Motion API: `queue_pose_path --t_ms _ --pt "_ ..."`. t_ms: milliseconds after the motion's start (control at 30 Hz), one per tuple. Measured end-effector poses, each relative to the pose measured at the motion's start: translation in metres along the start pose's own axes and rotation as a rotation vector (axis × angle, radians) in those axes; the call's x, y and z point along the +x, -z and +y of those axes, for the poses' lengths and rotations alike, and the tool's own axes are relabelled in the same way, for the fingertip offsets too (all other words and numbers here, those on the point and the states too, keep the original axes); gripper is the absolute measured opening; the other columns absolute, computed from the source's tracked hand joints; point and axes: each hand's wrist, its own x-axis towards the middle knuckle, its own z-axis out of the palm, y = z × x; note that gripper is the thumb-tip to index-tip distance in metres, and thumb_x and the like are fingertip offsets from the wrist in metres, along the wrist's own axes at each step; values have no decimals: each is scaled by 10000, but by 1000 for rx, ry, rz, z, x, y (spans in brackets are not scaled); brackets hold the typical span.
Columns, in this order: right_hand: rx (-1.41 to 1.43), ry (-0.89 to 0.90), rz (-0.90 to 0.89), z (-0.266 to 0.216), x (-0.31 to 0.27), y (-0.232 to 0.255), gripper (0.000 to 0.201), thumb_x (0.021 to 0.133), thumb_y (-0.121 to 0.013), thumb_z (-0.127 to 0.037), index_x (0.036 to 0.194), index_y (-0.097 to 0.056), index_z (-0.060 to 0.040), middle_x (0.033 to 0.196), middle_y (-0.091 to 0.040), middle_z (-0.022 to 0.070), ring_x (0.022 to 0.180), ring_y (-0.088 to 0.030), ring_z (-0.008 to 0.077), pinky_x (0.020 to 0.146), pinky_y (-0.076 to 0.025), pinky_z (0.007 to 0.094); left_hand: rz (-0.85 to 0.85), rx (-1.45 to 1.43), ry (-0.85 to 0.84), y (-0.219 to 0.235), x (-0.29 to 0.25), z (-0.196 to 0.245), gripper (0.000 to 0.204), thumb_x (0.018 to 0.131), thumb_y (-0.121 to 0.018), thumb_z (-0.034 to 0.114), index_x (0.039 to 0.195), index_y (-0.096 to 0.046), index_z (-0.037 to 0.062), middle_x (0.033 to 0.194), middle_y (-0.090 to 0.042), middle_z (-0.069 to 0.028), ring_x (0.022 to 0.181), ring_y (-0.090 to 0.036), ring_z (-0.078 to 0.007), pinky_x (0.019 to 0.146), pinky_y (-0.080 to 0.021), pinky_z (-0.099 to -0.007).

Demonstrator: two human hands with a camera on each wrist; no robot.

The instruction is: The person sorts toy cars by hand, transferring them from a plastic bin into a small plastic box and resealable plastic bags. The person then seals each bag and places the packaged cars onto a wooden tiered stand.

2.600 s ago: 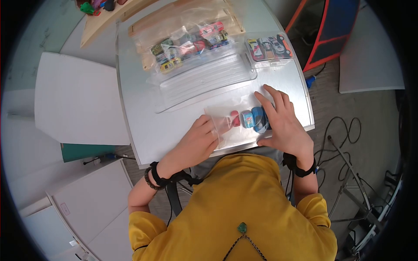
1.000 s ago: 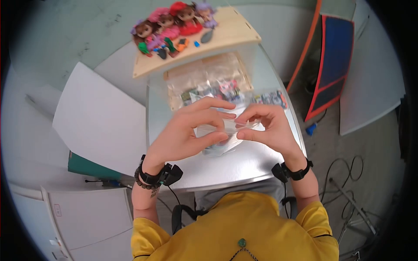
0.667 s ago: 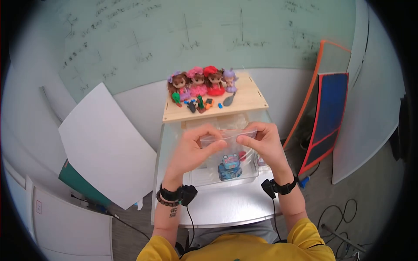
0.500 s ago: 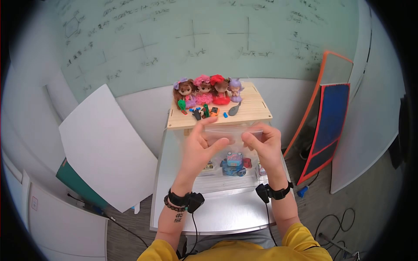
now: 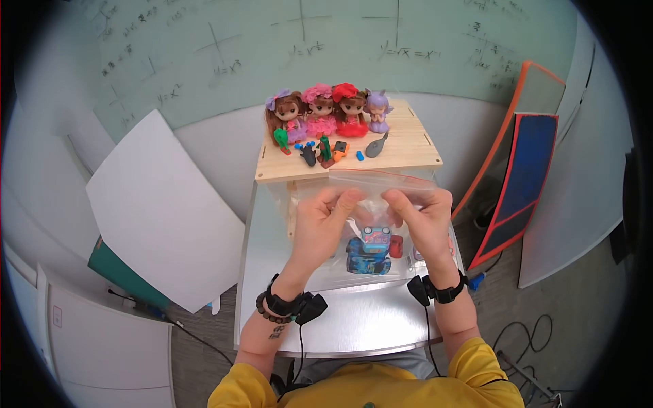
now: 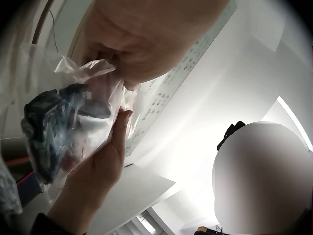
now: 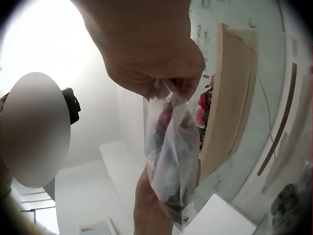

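A clear zip bag (image 5: 371, 209) hangs upright above the table, held between both hands. My left hand (image 5: 318, 224) pinches its upper left part with thumb and curled fingers. On the other side my right hand (image 5: 426, 221) pinches the upper right part, thumb toward me. The zip strip with a red line (image 5: 384, 175) shows above the fingers. Inside, low down, are a dark blue patterned toy car (image 5: 367, 261), a light blue toy car (image 5: 376, 239) and a small red toy (image 5: 396, 246). In the right wrist view the bag (image 7: 171, 161) appears narrow and creased.
Behind the bag, a wooden stand (image 5: 401, 153) carries several dolls (image 5: 320, 119) and small toy pieces. Below the hands lies the shiny table (image 5: 354, 326). A large white panel (image 5: 170, 217) stands at left, an orange-edged board (image 5: 530, 177) at right. Cables hang from both wrists.
The bag of toy cars has been lifted off the table and now hangs upright. Both hands moved to its upper part, and the left fingers have curled in. The head view has tilted up.
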Motion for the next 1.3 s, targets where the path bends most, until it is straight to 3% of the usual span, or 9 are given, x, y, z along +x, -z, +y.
queue_pose_path --t_ms 167,233,367,467,533,667,767,1033,1300 --pt "-45 -53 50 -2 -2 -5 205 1021 -792 -141 1059 -809 60 864 -754 47 657 -600 80 582 -459 251 78 304 -142 -7 -1 5 278 1038 -797 275 1018 -793 -2 826 -775 -27 691 -673 -67 640 -519 -233" --pt "-153 21 78 -2 -1 -7 211 1035 -777 -154 1057 -810 54 858 -754 49 687 -598 85 613 -459 260 126 238 44 -6 -2 7 289 1022 -817 286 952 -802 7 778 -748 13 666 -633 -33 598 -489 -220" --pt "-173 140 124 0 -2 -7 216 1069 -732 -164 1079 -815 36 863 -756 60 770 -596 97 695 -466 277 148 341 -3 -2 -4 2 300 1020 -819 290 955 -800 -3 761 -735 37 656 -614 -17 575 -473 -216" --pt "-127 124 107 1 -3 -7 215 1071 -720 -161 1085 -817 30 874 -756 68 759 -588 104 693 -463 275 158 204 13 -5 -5 5 266 1016 -826 259 970 -808 -2 812 -742 37 712 -632 -26 611 -495 -229" --pt "-157 143 26 -4 -3 -3 211 1066 -721 -160 1079 -816 29 869 -748 68 754 -588 111 694 -464 276 136 -38 -113 -13 -7 13 204 1012 -825 200 1014 -824 -4 899 -752 7 763 -651 -56 663 -515 -249" --pt "-197 105 -142 -13 -3 -4 152 1023 -757 -120 1034 -814 21 864 -737 74 758 -612 132 694 -471 284 10 -19 -112 -11 -12 20 162 987 -839 130 1082 -837 -2 989 -759 -29 806 -677 -92 715 -535 -263" --pt "-131 234 -76 -6 1 -2 89 966 -797 -67 1010 -815 9 870 -743 85 761 -642 141 688 -480 289 8 61 -172 -8 -12 17 189 962 -853 90 1126 -837 -1 1001 -765 -52 828 -692 -109 747 -547 -261" --pt "-228 329 -133 -16 2 6 88 883 -836 -8 968 -819 4 837 -758 98 747 -694 174 686 -507 302 -50 258 -386 -1 -7 21 151 921 -863 42 1071 -858 32 977 -799 -80 894 -724 -144 802 -555 -283" --pt "-259 323 -165 -21 1 7 80 856 -829 3 934 -812 2 823 -760 92 739 -705 172 684 -526 295 -63 276 -432 -3 -6 20 101 891 -863 15 989 -848 32 911 -786 -71 854 -699 -163 781 -529 -295"
